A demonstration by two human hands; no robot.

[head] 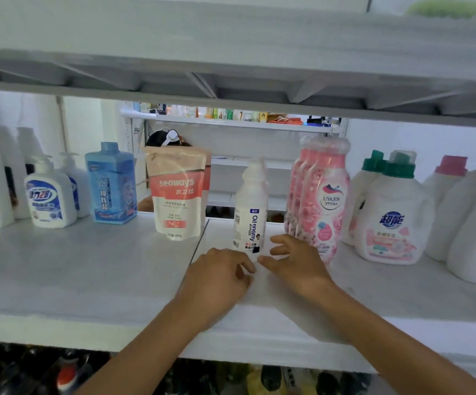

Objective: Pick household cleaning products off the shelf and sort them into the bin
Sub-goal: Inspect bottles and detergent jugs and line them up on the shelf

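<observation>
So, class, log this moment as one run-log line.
phase: pre-grasp | left hand: empty | right hand: empty | Oil enemy bottle: upright on shelf

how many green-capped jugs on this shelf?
2. The front jug stands right of the pink bottles; the rear jug sits behind it, to its left, partly covered. Others may be hidden further back.

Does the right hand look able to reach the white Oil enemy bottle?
Probably yes. The right hand is just in front of the Oil enemy bottle, fingers spread, with nothing between them. The pink UYAJOY bottles stand close on the bottle's right but leave a gap.
</observation>
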